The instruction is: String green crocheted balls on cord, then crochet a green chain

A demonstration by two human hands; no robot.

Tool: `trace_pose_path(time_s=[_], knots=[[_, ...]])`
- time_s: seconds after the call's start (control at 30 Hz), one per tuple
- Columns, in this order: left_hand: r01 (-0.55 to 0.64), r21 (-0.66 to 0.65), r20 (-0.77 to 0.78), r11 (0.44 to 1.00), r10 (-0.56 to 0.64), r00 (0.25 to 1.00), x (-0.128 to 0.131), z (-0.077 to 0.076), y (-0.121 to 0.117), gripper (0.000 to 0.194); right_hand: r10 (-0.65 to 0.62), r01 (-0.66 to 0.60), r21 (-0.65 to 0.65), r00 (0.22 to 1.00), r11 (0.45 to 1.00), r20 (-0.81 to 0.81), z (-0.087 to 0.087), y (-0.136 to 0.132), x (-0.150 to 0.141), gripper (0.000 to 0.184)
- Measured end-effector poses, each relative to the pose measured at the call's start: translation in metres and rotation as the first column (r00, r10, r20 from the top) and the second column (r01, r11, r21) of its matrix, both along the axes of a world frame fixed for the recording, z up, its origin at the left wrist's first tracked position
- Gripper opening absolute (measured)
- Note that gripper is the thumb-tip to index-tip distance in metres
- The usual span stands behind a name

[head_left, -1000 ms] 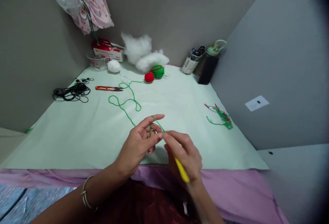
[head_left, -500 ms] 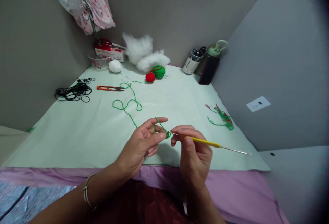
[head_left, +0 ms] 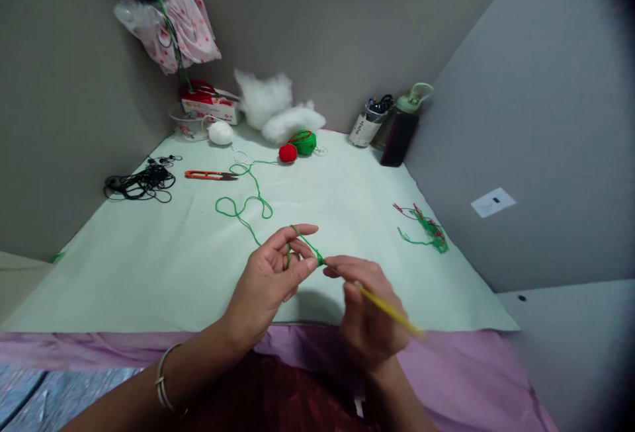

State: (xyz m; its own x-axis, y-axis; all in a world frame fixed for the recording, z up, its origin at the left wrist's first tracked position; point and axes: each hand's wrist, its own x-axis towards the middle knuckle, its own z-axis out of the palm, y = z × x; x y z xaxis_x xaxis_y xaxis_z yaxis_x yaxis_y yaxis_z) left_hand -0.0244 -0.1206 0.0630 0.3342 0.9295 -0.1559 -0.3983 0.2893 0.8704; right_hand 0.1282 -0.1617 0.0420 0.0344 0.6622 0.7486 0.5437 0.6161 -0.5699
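My left hand (head_left: 275, 270) pinches a small green piece of crochet (head_left: 320, 260) between thumb and fingers. Green yarn (head_left: 305, 239) runs taut over its raised index finger down to that piece. In my right hand (head_left: 370, 306) is a crochet hook with a yellow handle (head_left: 389, 311), held like a pen and blurred by motion. The hook's tip meets the green crochet at my left fingertips, partly hidden there. From the left hand the yarn trails in loops across the table towards a green yarn ball (head_left: 304, 142).
Orange thread snips (head_left: 211, 175) and tangled black cord (head_left: 141, 180) lie at left. At the back are a red ball (head_left: 288, 153), white stuffing (head_left: 292, 121), a white ball (head_left: 220, 133) and a box (head_left: 211, 109). A pen cup (head_left: 366, 126), phone (head_left: 399, 139) and yarn scraps (head_left: 431, 230) are at right.
My right hand has turned, so the hook's handle end swings downward and now slants more steeply. The left hand keeps its hold, with the yarn still over the index finger.
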Motion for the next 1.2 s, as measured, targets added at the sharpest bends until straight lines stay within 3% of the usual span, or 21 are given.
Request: trace_pose_path(time_s=[0.07,0.13,0.27,0.37,0.43,0.5,0.6,0.7,0.77,0.87,0.97,1.07,1.2], knots=[[0.01,-0.038,0.026,0.999,-0.009,1.0,0.0,0.0,0.0,0.053,-0.054,0.037,0.079,0.971,0.996,0.234,-0.002,-0.001,0.0,0.033],[0.096,-0.13,0.11,0.987,-0.082,0.991,0.0,0.001,0.0,0.057,-0.083,0.054,0.116,0.96,0.992,0.266,-0.004,-0.001,-0.001,0.037],[0.212,-0.221,0.226,0.952,-0.161,0.961,-0.004,0.005,0.003,0.053,-0.03,0.032,0.013,0.992,0.999,-0.121,-0.002,0.0,-0.005,0.028],[0.157,-0.169,0.203,0.973,-0.122,0.972,-0.006,0.008,0.003,0.048,0.071,-0.114,-0.074,0.899,0.991,-0.433,0.003,0.004,-0.008,0.024],[0.138,-0.118,0.162,0.983,-0.118,0.98,-0.005,0.008,0.001,0.045,0.121,-0.188,-0.092,0.867,0.978,-0.483,0.006,0.008,-0.011,0.023],[0.122,-0.076,0.117,0.99,-0.113,0.987,-0.003,0.007,0.0,0.044,0.117,-0.18,-0.104,0.889,0.978,-0.443,0.007,0.01,-0.013,0.023],[0.085,-0.051,0.081,0.995,-0.081,0.993,0.0,0.005,0.001,0.049,0.044,-0.073,-0.094,0.959,0.993,-0.28,0.005,0.01,-0.015,0.026],[0.091,-0.091,0.129,0.992,-0.079,0.989,0.001,0.003,0.003,0.053,-0.068,0.068,0.013,0.998,0.998,-0.012,0.0,0.007,-0.013,0.033],[0.139,-0.161,0.198,0.977,-0.106,0.975,0.001,0.003,0.005,0.049,-0.106,0.103,0.069,0.993,0.992,0.043,-0.001,0.005,-0.011,0.036],[0.175,-0.251,0.286,0.952,-0.1,0.953,-0.001,0.004,0.008,0.04,-0.071,0.071,-0.008,0.986,0.997,-0.152,0.004,0.004,-0.009,0.031],[0.126,-0.218,0.267,0.968,-0.065,0.962,-0.003,0.006,0.008,0.034,0.006,-0.044,-0.082,0.908,0.996,-0.419,0.01,0.005,-0.01,0.025],[0.088,-0.114,0.167,0.99,-0.068,0.984,-0.002,0.005,0.005,0.034,0.106,-0.176,-0.1,0.867,0.979,-0.486,0.01,0.009,-0.013,0.022],[0.101,-0.033,0.055,0.994,-0.099,0.994,-0.001,0.002,0.003,0.041,0.104,-0.225,-0.149,0.82,0.963,-0.562,0.004,0.015,-0.013,0.021]])
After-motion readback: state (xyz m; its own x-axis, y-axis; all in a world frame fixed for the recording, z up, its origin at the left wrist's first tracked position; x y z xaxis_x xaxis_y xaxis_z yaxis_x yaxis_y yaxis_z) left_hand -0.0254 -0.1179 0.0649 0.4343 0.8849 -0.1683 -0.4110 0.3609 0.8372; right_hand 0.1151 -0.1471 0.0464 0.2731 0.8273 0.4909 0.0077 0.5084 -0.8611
